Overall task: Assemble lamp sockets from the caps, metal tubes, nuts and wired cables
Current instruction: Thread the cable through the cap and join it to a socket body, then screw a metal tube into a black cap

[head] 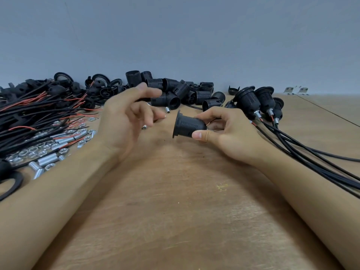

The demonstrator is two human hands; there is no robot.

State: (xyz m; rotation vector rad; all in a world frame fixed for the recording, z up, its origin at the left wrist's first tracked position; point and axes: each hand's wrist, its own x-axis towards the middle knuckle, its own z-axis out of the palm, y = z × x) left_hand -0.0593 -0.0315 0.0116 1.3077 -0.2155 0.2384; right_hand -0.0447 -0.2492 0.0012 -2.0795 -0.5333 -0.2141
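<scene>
Assembly workshop: wooden bench [175, 211], socket parts [175, 90] in bulk piles.

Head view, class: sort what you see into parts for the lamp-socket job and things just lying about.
For the job:
- socket gripped in the right hand
- left hand, holding nothing
- loose socket shells
- wired cables
- nuts and metal tubes
- finished sockets

Lying about:
- two metal brackets

Wooden table [175, 211], grey wall [175, 36], metal brackets [296, 90].
</scene>
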